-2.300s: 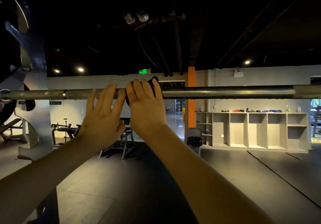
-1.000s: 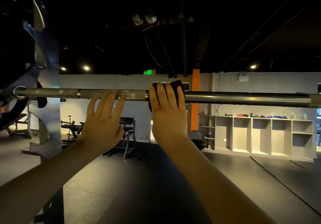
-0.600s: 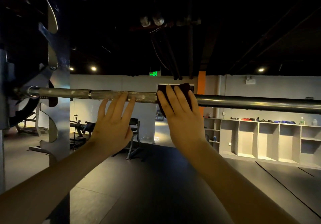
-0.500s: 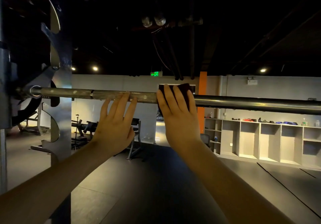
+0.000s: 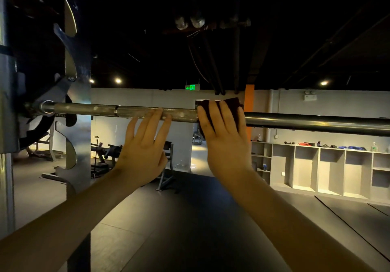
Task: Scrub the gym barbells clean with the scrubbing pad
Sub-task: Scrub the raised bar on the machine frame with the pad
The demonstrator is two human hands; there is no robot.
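Against the barbell [image 5: 306,123], the right hand [image 5: 226,145] presses the scrubbing pad [image 5: 232,103] flat-fingered, the left hand [image 5: 143,151] touching straight-fingered alongside.

Steel rack upright [image 5: 79,136] stands at left, its edge cut into hook-shaped notches; a grey post [image 5: 7,103] rises beside it at the frame edge. Floor [image 5: 190,229] is laid in dark mats with visible seams. The far wall [image 5: 137,96] is pale grey and carries a lit green exit sign [image 5: 192,87]; an orange column [image 5: 249,98] stands to its right. An open cubby shelf unit [image 5: 319,170] runs along the right wall, with small items and a bottle [image 5: 374,146] on top. A gym machine [image 5: 105,155] and a bench frame [image 5: 166,176] stand mid-room. Ceiling is black, with dark pipes [image 5: 213,67] and spotlights [image 5: 118,80] lit.
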